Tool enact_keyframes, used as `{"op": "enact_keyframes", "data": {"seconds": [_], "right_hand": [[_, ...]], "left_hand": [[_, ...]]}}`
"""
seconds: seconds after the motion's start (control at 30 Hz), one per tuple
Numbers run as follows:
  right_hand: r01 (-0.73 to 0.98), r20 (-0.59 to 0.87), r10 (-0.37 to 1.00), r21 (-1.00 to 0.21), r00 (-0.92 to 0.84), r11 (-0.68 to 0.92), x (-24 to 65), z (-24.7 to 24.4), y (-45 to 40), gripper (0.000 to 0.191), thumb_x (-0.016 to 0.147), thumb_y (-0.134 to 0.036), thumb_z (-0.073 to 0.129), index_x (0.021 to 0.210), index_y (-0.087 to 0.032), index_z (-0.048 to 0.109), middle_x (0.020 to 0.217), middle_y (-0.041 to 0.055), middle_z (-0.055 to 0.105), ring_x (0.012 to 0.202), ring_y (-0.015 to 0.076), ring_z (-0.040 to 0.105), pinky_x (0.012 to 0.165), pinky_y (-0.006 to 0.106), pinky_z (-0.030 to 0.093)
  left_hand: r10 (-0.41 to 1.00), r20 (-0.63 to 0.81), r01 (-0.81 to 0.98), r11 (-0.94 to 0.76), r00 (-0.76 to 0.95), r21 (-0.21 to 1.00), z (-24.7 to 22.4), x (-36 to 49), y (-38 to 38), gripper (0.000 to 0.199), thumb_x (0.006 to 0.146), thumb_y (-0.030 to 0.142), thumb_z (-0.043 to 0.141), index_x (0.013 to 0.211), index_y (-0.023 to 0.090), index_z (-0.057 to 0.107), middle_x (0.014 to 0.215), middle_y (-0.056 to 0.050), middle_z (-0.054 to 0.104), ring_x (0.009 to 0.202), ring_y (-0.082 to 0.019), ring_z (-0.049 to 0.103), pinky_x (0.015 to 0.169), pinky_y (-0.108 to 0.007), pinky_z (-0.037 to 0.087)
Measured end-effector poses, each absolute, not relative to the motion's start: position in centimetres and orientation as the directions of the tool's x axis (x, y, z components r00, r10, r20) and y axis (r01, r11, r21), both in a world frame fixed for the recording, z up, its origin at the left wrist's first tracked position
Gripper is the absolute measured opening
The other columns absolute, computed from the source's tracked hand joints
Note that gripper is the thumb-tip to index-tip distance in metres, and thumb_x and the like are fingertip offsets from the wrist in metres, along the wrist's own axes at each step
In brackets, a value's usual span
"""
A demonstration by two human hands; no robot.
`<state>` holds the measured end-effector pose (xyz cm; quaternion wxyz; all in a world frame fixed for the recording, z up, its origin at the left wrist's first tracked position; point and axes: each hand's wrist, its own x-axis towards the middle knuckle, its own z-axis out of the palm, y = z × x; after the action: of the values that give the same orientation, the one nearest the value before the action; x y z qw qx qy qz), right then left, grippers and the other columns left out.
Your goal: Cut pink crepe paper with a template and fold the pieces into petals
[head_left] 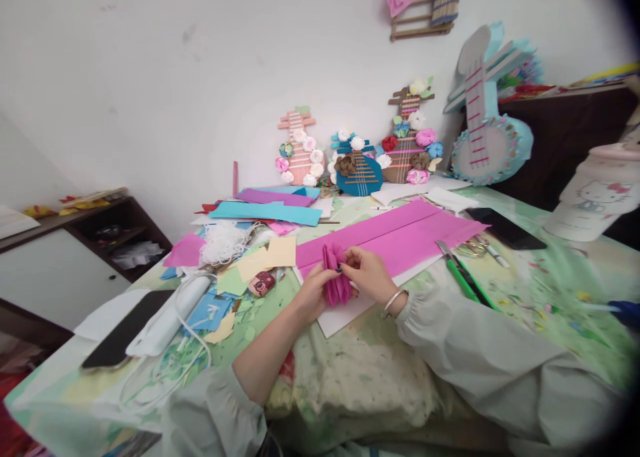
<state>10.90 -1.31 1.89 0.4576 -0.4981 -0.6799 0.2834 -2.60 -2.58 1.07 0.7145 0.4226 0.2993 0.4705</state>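
A pleated magenta paper flower is held upright between both hands, near the table's front edge. My left hand pinches it from the left side. From the right, the fingers of my right hand are closed on its folds, with a silver bangle at the wrist. Behind the hands lie long magenta paper sheets, partly over a white sheet. Green-handled scissors rest to the right of the sheets.
Left are a phone, a white power strip, white string and paper scraps. Right are another phone and a cup. Decorated paper instruments, including a blue one, stand along the wall.
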Motion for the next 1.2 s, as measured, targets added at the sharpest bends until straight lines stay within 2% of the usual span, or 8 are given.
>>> {"op": "enact_keyframes", "data": {"seconds": [0.17,0.37,0.5,0.57,0.77,0.9,1.1,1.2], "right_hand": [[0.466,0.348,0.93,-0.808,-0.118,0.361,10.9,2.6,-1.8,0.007,0.072,-0.018,0.054,0.071,-0.018,0.061,0.065,0.0009,0.064,0.061,0.0145,0.057,0.057,0.025,0.04],[0.466,0.322,0.941,-0.82,-0.106,0.333,11.1,2.9,-1.9,0.005,0.071,-0.019,0.055,0.074,-0.018,0.06,0.058,-0.0009,0.062,0.056,0.0142,0.058,0.054,0.024,0.04],[0.422,0.315,0.944,-0.846,-0.095,0.325,11.5,2.9,-1.4,0.032,0.066,-0.017,0.061,0.097,-0.019,0.056,0.06,-0.0037,0.062,0.057,0.0134,0.058,0.055,0.024,0.041],[0.381,0.293,0.948,-0.868,-0.125,0.319,11.8,3.1,-1.1,0.036,0.065,-0.016,0.062,0.1,-0.018,0.055,0.062,-0.0041,0.061,0.056,0.0123,0.057,0.052,0.022,0.041],[0.235,0.171,0.92,-0.935,-0.353,0.264,13.0,4.1,-0.9,0.013,0.063,-0.019,0.059,0.074,-0.016,0.054,0.055,-0.0032,0.056,0.047,0.0101,0.051,0.042,0.021,0.039],[0.153,0.154,0.869,-0.955,-0.469,0.252,13.4,4.9,-1.0,0.016,0.064,-0.022,0.059,0.078,-0.016,0.055,0.056,-0.0035,0.057,0.05,0.0102,0.054,0.044,0.02,0.041],[0.13,0.149,0.812,-0.955,-0.564,0.266,13.8,5.4,-1.3,0.013,0.068,-0.019,0.06,0.079,-0.015,0.063,0.052,-0.0067,0.053,0.042,0.0058,0.045,0.041,0.018,0.037],[0.129,0.126,0.792,-0.96,-0.597,0.25,14.1,5.4,-1.3,0.016,0.072,-0.021,0.059,0.085,-0.014,0.065,0.049,-0.0071,0.053,0.038,0.0057,0.043,0.037,0.018,0.033]], "left_hand": [[0.945,-0.028,-0.368,0.154,0.327,0.917,0.9,-2.5,-2.4,0.032,0.066,0.017,0.057,0.097,0.016,0.048,0.068,0.001,0.064,0.053,-0.015,0.063,0.051,-0.024,0.048],[0.938,-0.026,-0.228,0.111,0.346,0.967,0.8,-2.6,-2.4,0.036,0.068,0.022,0.052,0.103,0.016,0.046,0.058,0.004,0.059,0.043,-0.014,0.057,0.042,-0.023,0.043],[0.932,0.003,-0.126,0.046,0.364,0.991,1.3,-2.8,-2.4,0.03,0.066,0.021,0.053,0.095,0.015,0.049,0.06,0.003,0.061,0.041,-0.01,0.053,0.038,-0.019,0.035],[0.923,0.013,-0.084,0.021,0.385,0.996,1.6,-3.0,-2.5,0.025,0.064,0.018,0.053,0.089,0.014,0.052,0.062,0.001,0.062,0.041,-0.009,0.052,0.038,-0.019,0.033],[0.866,0.003,-0.044,0.022,0.499,0.999,2.0,-3.4,-2.4,0.029,0.06,0.016,0.051,0.089,0.013,0.056,0.072,-0.002,0.065,0.04,-0.007,0.048,0.038,-0.019,0.032],[0.829,0.004,-0.061,0.036,0.559,0.997,1.9,-3.6,-2.3,0.035,0.062,0.015,0.051,0.097,0.014,0.054,0.071,-0.001,0.063,0.038,-0.006,0.043,0.036,-0.019,0.029],[0.757,-0.023,-0.052,0.075,0.653,0.996,2.0,-3.8,-2.6,0.024,0.069,0.02,0.05,0.09,0.012,0.056,0.066,-0.003,0.062,0.035,-0.005,0.038,0.035,-0.019,0.022],[0.744,-0.045,-0.027,0.085,0.667,0.996,2.2,-4.0,-2.8,0.02,0.071,0.024,0.059,0.088,0.013,0.056,0.056,0.002,0.053,0.035,-0.003,0.032,0.035,-0.019,0.017]]}}
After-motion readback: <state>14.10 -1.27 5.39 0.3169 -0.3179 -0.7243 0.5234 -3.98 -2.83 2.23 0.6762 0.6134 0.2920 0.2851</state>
